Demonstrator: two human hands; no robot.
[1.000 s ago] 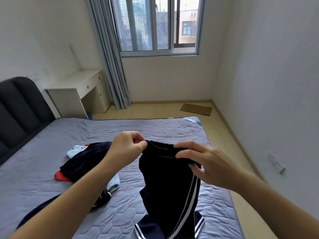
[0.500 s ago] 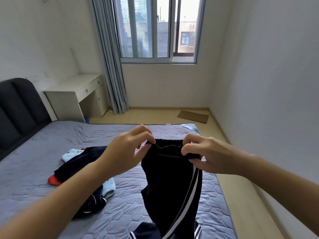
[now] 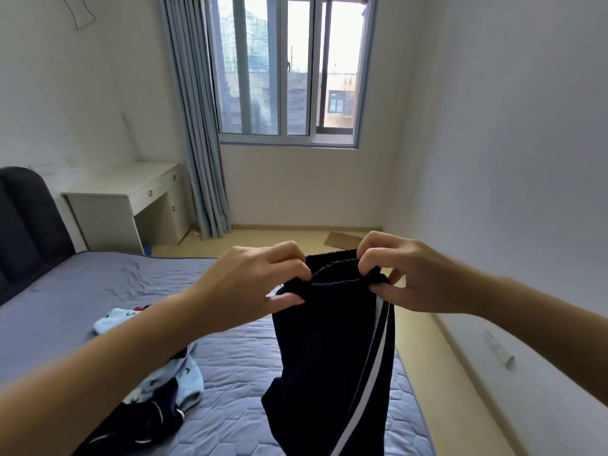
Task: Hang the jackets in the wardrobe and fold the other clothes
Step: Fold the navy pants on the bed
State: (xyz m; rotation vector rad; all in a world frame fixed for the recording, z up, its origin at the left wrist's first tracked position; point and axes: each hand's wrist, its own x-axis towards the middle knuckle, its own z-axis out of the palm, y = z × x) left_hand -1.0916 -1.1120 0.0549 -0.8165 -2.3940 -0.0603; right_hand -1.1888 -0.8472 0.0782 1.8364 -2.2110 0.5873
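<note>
Dark navy track trousers (image 3: 325,363) with white side stripes hang in front of me above the bed. My left hand (image 3: 250,284) pinches the left end of their elastic waistband. My right hand (image 3: 404,274) pinches the right end, fingers curled over the band. The trouser legs drop out of view at the bottom edge. A heap of other clothes (image 3: 164,399), light blue and dark navy, lies on the bed below my left forearm, which hides part of it.
The grey quilted bed (image 3: 82,291) fills the lower left, its dark headboard (image 3: 29,218) at the far left. A white desk (image 3: 131,205) and grey curtain (image 3: 200,133) stand by the window. A strip of floor (image 3: 437,373) runs along the right wall.
Both hands have lifted the trousers higher and my view has tilted up. My right hand's fingers have curled tighter over the waistband.
</note>
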